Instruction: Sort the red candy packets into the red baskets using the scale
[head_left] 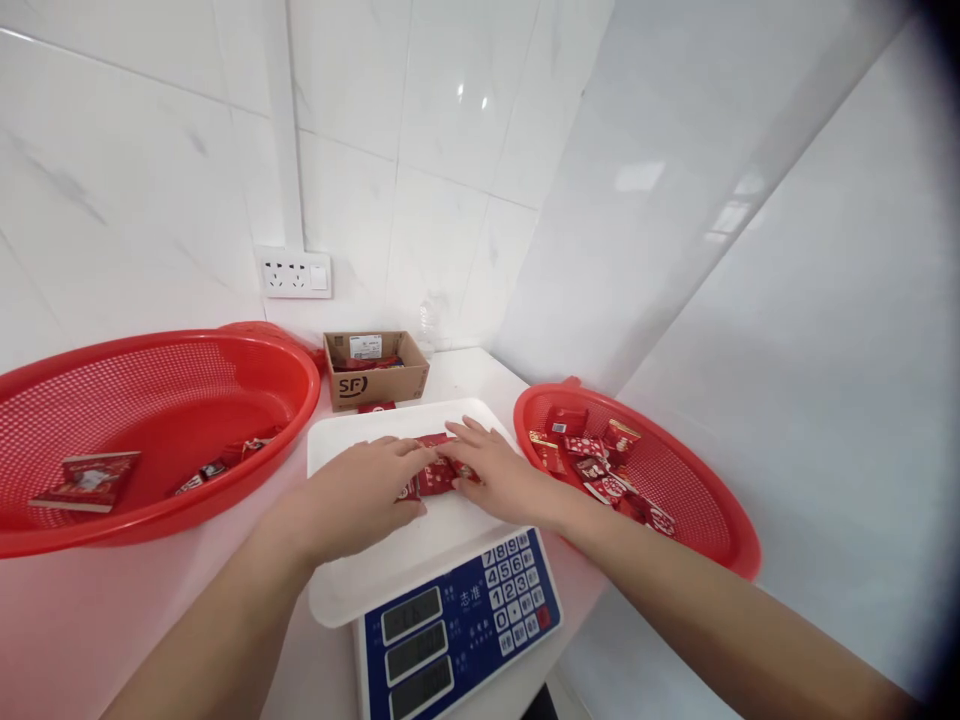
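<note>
A blue-faced weighing scale [465,625] carries a white tray [352,580]. On the tray lie several small red snack packets [435,475]. My left hand [356,500] rests over the left side of the packets, fingers curled onto them. From the right, my right hand [499,475] covers the same packets, fingers spread and touching them. The two hands meet over the pile, and part of it is hidden under them. I cannot tell whether either hand grips a packet.
A large red mesh basket [150,350] at left holds a few red packets [90,480]. A smaller red basket [705,530] at right holds several packets. A cardboard box [375,372] stands by the tiled wall under a socket [296,275].
</note>
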